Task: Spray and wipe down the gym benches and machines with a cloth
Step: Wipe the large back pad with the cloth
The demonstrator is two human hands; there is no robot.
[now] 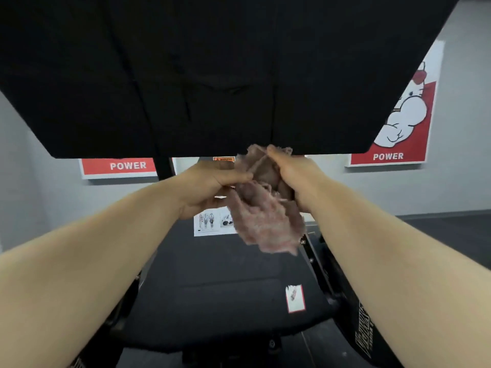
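A frayed pinkish-brown cloth [265, 211] hangs bunched between both hands, just below the lower edge of a large black back pad [212, 75] that fills the upper half of the view. My left hand [210, 187] pinches the cloth's left side. My right hand [289, 176] grips its upper right part, thumb on top. Below the hands lies the machine's black seat pad [212, 288]. No spray bottle is in view.
Black machine frame bars [326, 274] run along the seat's right side. An instruction sticker [210, 221] sits behind the hands. A small white-and-red label [295, 298] lies on the seat. Red POWER posters [393, 123] [119, 167] hang on the grey wall.
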